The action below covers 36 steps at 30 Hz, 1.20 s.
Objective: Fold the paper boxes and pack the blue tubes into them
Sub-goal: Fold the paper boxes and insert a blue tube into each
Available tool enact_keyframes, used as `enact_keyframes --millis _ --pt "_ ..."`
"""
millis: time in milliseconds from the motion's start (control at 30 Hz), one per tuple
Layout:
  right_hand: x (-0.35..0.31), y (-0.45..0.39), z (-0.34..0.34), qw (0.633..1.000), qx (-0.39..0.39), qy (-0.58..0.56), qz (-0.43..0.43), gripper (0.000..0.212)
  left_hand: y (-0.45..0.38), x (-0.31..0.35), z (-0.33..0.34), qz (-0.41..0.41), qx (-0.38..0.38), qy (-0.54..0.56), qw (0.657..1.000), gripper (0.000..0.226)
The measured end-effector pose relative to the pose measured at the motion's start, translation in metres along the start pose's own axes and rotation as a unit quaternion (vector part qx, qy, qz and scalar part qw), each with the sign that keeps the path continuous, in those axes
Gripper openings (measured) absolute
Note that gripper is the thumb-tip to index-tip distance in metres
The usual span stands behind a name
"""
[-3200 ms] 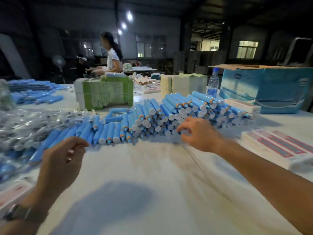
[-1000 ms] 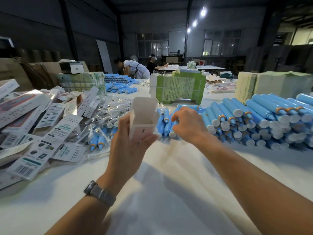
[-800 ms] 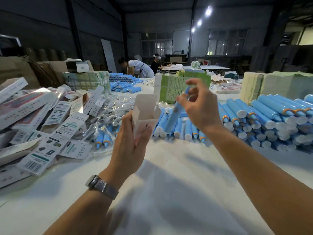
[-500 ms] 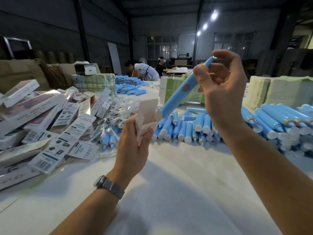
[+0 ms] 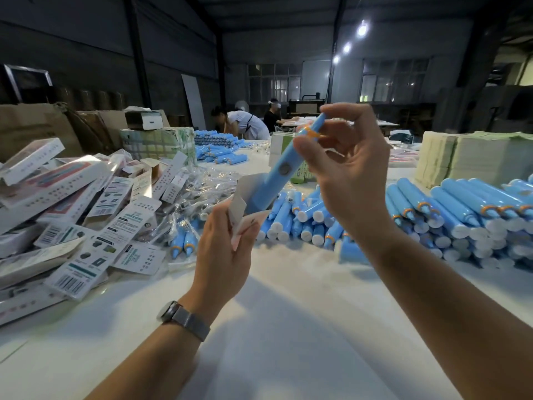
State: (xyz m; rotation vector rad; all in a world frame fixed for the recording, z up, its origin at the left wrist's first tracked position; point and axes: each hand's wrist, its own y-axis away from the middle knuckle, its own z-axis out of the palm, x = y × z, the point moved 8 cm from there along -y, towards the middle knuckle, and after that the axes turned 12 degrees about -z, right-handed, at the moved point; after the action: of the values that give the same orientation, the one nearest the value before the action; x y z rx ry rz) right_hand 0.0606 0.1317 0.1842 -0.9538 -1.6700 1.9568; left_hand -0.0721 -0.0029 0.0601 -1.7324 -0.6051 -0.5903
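My left hand (image 5: 223, 249) grips a small white paper box (image 5: 245, 197) with its open mouth and flaps turned up. My right hand (image 5: 346, 174) pinches a blue tube (image 5: 279, 174) near its orange ring and holds it slanted, its lower end inside the box mouth. A long heap of blue tubes (image 5: 432, 217) lies across the white table (image 5: 288, 327) behind my hands. Flat and folded printed boxes (image 5: 72, 215) are piled at the left.
Clear plastic bags holding parts (image 5: 202, 194) lie between the box pile and the tubes. Green-and-white cartons (image 5: 161, 142) and stacks of pale sheets (image 5: 473, 157) stand further back. Two people work at far tables (image 5: 248, 125).
My right hand picked one blue tube off the heap, lifted it and brought its lower end down into the mouth of the box that my left hand holds.
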Motion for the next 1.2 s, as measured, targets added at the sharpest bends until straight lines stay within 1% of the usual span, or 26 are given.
enact_keyframes --millis 233,300,400,467,500,633,700,800,833,900,933,967,1000,1033,1067,1100,1133,1167,1200 --pt "0.005 0.01 0.011 0.997 -0.048 0.055 -0.012 0.033 -0.001 0.001 0.0 0.011 -0.001 0.0 1.0 0.025" --pt "0.009 0.016 0.019 0.99 -0.096 0.094 -0.036 0.029 -0.001 0.0 0.0 0.008 0.002 -0.001 1.0 0.025" --pt "0.02 0.04 0.041 0.962 -0.204 0.163 -0.078 0.019 0.0 0.0 0.0 0.005 0.002 0.007 1.0 0.025" --pt "0.031 0.057 0.051 0.945 -0.255 0.19 -0.082 0.016 0.0 0.002 0.001 0.012 0.0 0.009 1.0 0.028" --pt "0.035 0.062 0.053 0.942 -0.268 0.19 -0.072 0.017 0.0 0.003 0.001 0.014 -0.001 0.01 1.0 0.03" --pt "0.041 0.065 0.055 0.949 -0.274 0.154 -0.028 0.025 -0.003 -0.001 -0.001 0.006 0.005 0.015 1.0 0.034" --pt "0.039 0.064 0.056 0.953 -0.267 0.14 -0.026 0.021 -0.005 -0.002 -0.005 0.005 0.02 0.025 0.999 0.034" --pt "0.037 0.067 0.059 0.962 -0.247 0.118 -0.012 0.015 -0.007 0.001 -0.016 0.011 0.064 0.021 0.998 0.028" --pt "0.039 0.068 0.059 0.969 -0.225 0.102 0.01 0.015 -0.009 0.001 -0.021 0.008 0.082 0.021 0.996 0.028" --pt "0.046 0.067 0.062 0.98 -0.173 0.076 0.061 0.022 -0.014 -0.002 -0.034 -0.009 0.124 0.032 0.992 0.029" --pt "0.051 0.068 0.068 0.978 -0.177 0.074 0.083 0.023 -0.017 -0.004 -0.041 -0.016 0.144 0.04 0.989 0.029" --pt "0.06 0.073 0.081 0.964 -0.228 0.086 0.103 0.02 -0.02 -0.007 -0.048 -0.022 0.165 0.046 0.985 0.029" --pt "0.07 0.081 0.099 0.93 -0.329 0.12 0.115 0.018 -0.022 -0.01 -0.054 -0.027 0.18 0.048 0.982 0.031" --pt "0.079 0.096 0.119 0.873 -0.446 0.162 0.111 0.023 -0.023 -0.014 -0.058 -0.035 0.188 0.051 0.98 0.035" --pt "0.087 0.113 0.135 0.809 -0.547 0.192 0.101 0.033 -0.025 -0.017 -0.06 -0.041 0.191 0.052 0.979 0.04" --pt "0.093 0.13 0.148 0.754 -0.616 0.209 0.09 0.038 -0.025 -0.019 -0.061 -0.044 0.191 0.051 0.979 0.042" --pt "0.097 0.143 0.159 0.719 -0.656 0.215 0.081 0.038 -0.025 -0.021 -0.061 -0.044 0.19 0.049 0.98 0.043" --pt "0.099 0.151 0.169 0.7 -0.675 0.222 0.073 0.031 -0.025 -0.02 -0.059 -0.042 0.186 0.045 0.981 0.043" --pt "0.102 0.156 0.177 0.691 -0.68 0.236 0.066 0.022 -0.024 -0.019 -0.058 -0.038 0.182 0.043 0.982 0.042"
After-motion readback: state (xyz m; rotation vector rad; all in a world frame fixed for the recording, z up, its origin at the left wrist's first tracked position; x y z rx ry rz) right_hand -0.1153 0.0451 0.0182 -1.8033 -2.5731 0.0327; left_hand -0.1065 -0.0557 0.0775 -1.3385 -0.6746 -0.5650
